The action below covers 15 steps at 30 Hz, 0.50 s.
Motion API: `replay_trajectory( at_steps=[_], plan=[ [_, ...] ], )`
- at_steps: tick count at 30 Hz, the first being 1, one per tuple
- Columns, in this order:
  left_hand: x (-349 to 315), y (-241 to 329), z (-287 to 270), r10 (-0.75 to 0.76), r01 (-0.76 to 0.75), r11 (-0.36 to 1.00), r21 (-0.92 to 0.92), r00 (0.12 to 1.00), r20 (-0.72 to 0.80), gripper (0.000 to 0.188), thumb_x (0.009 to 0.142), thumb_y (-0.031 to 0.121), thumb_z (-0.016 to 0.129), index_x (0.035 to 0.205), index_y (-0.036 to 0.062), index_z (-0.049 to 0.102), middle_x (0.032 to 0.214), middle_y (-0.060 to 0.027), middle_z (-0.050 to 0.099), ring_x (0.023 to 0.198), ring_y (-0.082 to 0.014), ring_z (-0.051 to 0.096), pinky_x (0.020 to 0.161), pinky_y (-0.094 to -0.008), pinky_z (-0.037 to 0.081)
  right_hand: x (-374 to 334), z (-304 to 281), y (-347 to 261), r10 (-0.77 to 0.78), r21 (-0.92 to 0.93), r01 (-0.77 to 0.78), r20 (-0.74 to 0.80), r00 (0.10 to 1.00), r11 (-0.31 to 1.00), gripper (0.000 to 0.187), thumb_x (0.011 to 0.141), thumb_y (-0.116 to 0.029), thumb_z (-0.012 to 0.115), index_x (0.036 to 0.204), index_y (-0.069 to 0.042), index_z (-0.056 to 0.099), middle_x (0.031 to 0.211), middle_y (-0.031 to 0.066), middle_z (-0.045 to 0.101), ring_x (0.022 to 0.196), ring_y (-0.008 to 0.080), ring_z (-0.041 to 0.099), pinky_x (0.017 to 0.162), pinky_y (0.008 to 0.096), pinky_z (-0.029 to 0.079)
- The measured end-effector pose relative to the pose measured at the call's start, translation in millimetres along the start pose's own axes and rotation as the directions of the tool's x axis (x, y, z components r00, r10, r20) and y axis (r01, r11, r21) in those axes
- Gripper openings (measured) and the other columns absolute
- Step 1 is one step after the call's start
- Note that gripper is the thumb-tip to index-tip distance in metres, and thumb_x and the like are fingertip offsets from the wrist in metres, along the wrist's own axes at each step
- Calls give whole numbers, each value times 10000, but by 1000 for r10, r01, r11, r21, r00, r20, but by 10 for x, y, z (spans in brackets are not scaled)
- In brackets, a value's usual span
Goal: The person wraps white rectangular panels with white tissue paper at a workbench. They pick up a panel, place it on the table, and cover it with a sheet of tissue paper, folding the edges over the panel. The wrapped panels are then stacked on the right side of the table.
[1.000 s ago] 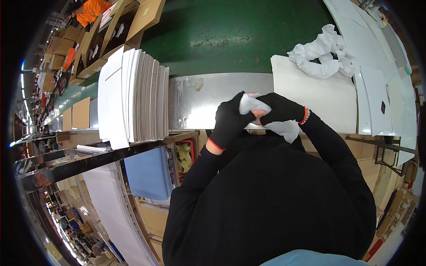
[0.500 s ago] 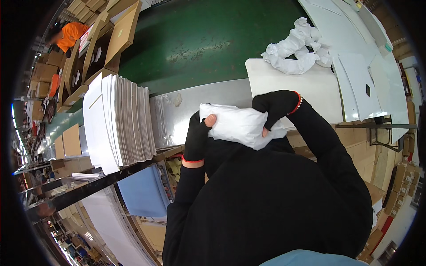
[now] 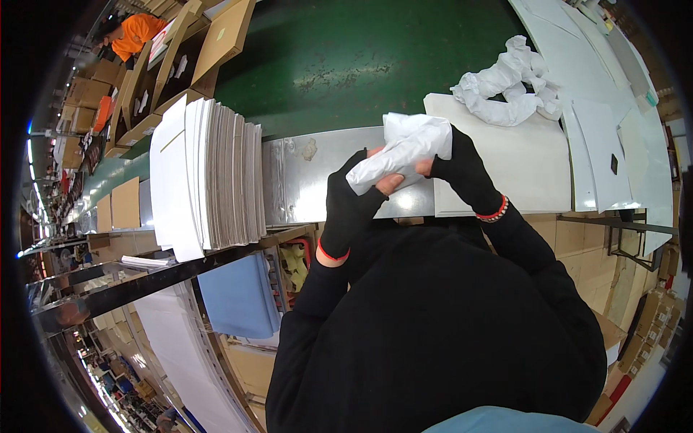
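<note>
Between my two hands is a bundle of white tissue paper [image 3: 406, 150], folded and creased; whatever it wraps, if anything, is hidden. My left hand [image 3: 354, 198], in a black fingerless glove, grips its lower left end, thumb on top. My right hand [image 3: 462, 169], gloved the same way, closes on its right side with the thumb toward me. The bundle is held above the metal edge strip [image 3: 296, 159] of the workbench. Just right of my right hand lies a stack of white sheets [image 3: 520, 162], with twisted, crumpled white paper [image 3: 505, 90] on its far end.
A tall stack of white-faced boards [image 3: 209, 177] stands at my left. Beyond the metal strip runs a green surface [image 3: 325, 58]. Open cardboard boxes [image 3: 170, 72] sit at the far left, near a person in orange [image 3: 137, 35]. Pale panels [image 3: 603, 151] lie at the right.
The paper bundle has moved away from me and been turned, so it now slants up to the right. Both hands have shifted their grip with it. The whole view has swung slightly.
</note>
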State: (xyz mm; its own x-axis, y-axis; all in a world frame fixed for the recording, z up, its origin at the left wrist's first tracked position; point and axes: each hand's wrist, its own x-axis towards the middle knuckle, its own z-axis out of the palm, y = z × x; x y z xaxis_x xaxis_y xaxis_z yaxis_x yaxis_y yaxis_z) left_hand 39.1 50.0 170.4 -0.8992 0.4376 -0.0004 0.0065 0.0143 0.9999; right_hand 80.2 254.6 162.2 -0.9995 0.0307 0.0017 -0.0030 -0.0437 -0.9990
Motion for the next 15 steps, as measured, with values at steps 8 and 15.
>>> replay_trajectory(
  at_steps=[8, 15],
  plan=[
    [116, -75, -221, -122, 141, 984, -111, 979, 161, 320, 795, 144, 712, 1071, -3, 644, 867, -44, 662, 732, -86, 586, 658, -240, 459, 41, 117, -81, 9, -80, -8, 10, 1000, 997, 400, 660, -115, 827, 1004, -16, 648, 908, 41, 655, 848, 116, 608, 740, 273, 495],
    [134, -186, 101, 279, -323, 946, -36, 865, -418, 360, 930, 374, 566, 912, 18, 613, 742, 2, 568, 658, -83, 496, 593, -231, 381, 101, 253, -17, -202, -85, 221, 190, 961, 972, 302, 610, -9, 820, 872, -15, 670, 853, 48, 673, 801, 147, 641, 716, 290, 497]
  ],
)
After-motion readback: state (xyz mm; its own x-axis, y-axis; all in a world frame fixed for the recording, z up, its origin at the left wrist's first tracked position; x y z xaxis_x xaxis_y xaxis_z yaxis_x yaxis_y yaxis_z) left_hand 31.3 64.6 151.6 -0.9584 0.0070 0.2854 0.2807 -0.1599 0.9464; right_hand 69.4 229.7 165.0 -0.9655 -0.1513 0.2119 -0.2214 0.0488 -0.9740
